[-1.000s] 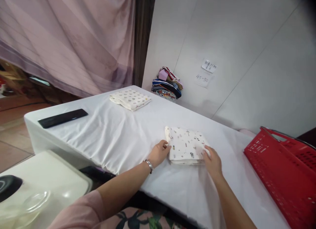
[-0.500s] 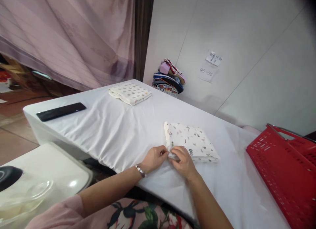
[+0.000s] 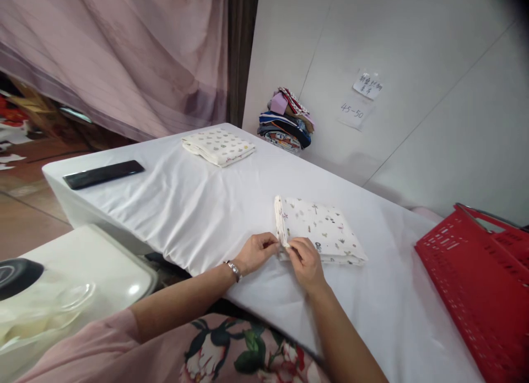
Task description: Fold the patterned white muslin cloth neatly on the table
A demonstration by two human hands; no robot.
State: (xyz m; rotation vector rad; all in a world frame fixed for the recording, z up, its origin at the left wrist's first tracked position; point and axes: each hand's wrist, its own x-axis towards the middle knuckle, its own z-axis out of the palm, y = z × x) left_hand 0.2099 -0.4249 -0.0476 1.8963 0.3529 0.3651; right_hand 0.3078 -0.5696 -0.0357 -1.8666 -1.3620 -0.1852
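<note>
A folded white cloth with small printed figures (image 3: 324, 228) lies on the white-covered table (image 3: 198, 206) in front of me. My left hand (image 3: 258, 251), with a watch on its wrist, pinches the cloth's near left corner. My right hand (image 3: 305, 262) is closed on the same corner from the right, touching the left hand's fingertips. A second folded white cloth with a dotted print (image 3: 219, 146) lies at the far side of the table, out of reach of both hands.
A black flat device (image 3: 103, 174) lies near the table's left edge. A red plastic basket (image 3: 479, 284) stands at the right. A pile of coloured fabrics (image 3: 286, 127) sits against the white wall. A white appliance (image 3: 61, 295) is at lower left.
My right hand moved from the cloth's right edge across to its near left corner, meeting my left hand. Both hands now pinch that corner.
</note>
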